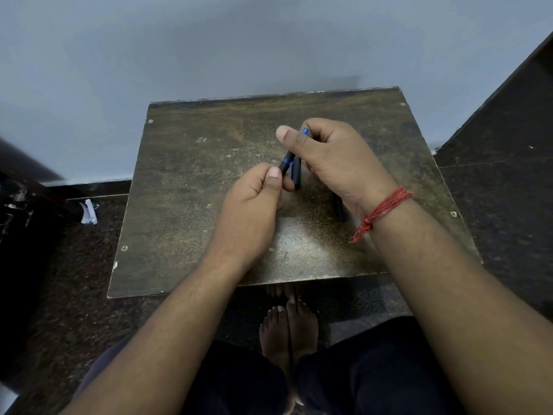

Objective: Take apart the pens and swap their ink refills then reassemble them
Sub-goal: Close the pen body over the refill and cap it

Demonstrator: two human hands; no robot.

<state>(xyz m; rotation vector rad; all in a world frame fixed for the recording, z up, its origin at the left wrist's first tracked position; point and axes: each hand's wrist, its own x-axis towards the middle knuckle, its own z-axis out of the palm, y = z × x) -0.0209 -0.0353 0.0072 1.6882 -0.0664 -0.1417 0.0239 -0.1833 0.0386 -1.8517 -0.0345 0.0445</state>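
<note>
Dismantling step — left hand (254, 193) pinching the pen (287, 163) at its lower end, right hand (326, 154) gripping its upper — likely next: twisting or pulling halves apart.

A worn, scratched brown desk (191, 181) stands against a plain pale grey wall (209, 40) on the far side, over a dark speckled floor (502, 211), with a crumpled scrap of white paper (89, 211) lying on the floor just left of it.
</note>
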